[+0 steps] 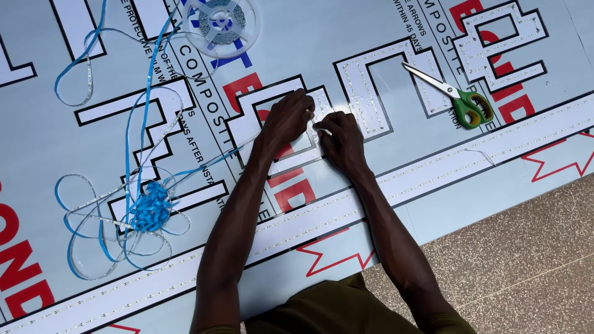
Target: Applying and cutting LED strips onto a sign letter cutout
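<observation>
step: you're pressing LED strip [317, 127] into white letter cutout [291, 154] | left hand [286, 120] fingers flat, pinning strip | right hand [340, 139] pinching strip end | next: likely needs firm, aligned press along the channel | scissors [461, 99] well right

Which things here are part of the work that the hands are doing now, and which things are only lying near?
In use:
- left hand and right hand, pressing on a white letter shape
- white light strip leading to the hands
- panel underneath

Lying about:
- green scissors
- clear reel
- blue backing tape, peeled and bunched
</observation>
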